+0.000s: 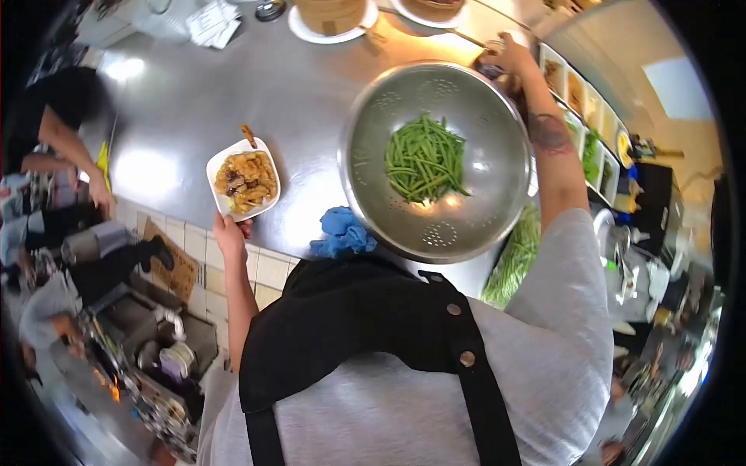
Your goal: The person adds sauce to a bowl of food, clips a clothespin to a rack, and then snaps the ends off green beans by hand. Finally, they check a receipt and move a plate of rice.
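Observation:
My left hand [231, 233] grips the near edge of a square white bowl [273, 194] at the counter's front edge. Fried golden food [247, 180] fills the bowl, and a brown utensil handle [248, 135] sticks up at its far rim. Beyond the right rim of a large steel colander [486, 163], my right hand [509, 56] reaches to a small dark item [489, 68]; its fingers are bent, but their hold is unclear. Green beans [426, 158] lie in the colander. A blue cloth [342, 231] is between bowl and colander.
Steamer baskets [330, 14] on white plates stand at the back. White food trays [576, 92] line the right side, with bagged greens [519, 252] below. Papers [214, 23] lie back left. Another person's arm [68, 144] is at the left edge.

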Demonstrator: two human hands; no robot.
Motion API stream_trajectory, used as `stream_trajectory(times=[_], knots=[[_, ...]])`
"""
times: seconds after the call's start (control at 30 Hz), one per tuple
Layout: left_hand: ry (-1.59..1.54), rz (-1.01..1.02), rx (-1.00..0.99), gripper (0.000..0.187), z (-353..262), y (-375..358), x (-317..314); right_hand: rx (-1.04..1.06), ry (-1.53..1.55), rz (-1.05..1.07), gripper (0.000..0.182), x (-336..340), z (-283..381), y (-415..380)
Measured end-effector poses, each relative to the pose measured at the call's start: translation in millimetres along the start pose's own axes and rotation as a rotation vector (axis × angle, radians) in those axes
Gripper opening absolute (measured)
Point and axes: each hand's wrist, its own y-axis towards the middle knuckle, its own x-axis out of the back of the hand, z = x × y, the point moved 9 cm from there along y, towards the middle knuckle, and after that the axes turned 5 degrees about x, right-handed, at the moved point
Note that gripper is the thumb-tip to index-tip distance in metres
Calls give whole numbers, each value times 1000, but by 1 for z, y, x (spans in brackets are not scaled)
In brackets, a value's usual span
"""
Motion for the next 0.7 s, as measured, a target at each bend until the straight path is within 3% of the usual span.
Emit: stream_trajectory(times=[0.07, 0.17, 0.27, 0.33, 0.4, 0.47, 0.53, 0.6, 0.67, 0.7], knots=[[1, -47, 22, 26, 9, -5, 17, 35, 70, 83, 91, -26, -13, 17], [-5, -80, 42, 26, 14, -8, 36, 47, 62, 37, 82, -39, -24, 26], [21, -17, -14, 25, 5, -1, 35, -12, -24, -62, 67, -9, -9, 14], [70, -10, -35, 26, -4, 9, 38, 171, 46, -300, 63, 42, 30, -4], [32, -41, -50, 25, -15, 20, 39, 58, 68, -160, 56, 87, 88, -34], [50, 60, -77, 23, -29, 35, 35, 430, 70, -291, 52, 124, 159, -63], [82, 165, -108, 22, -42, 56, 35, 408, 250, -101, 52, 143, 234, -107], [101, 234, -141, 22, -56, 77, 32, 250, 128, 79, 64, 170, 335, -168], [110, 310, -161, 22, -68, 100, 31, 410, 454, 9, 57, 126, 367, -182], [136, 351, -165, 22, -71, 112, 27, 371, 544, 153, 59, 104, 394, -194]])
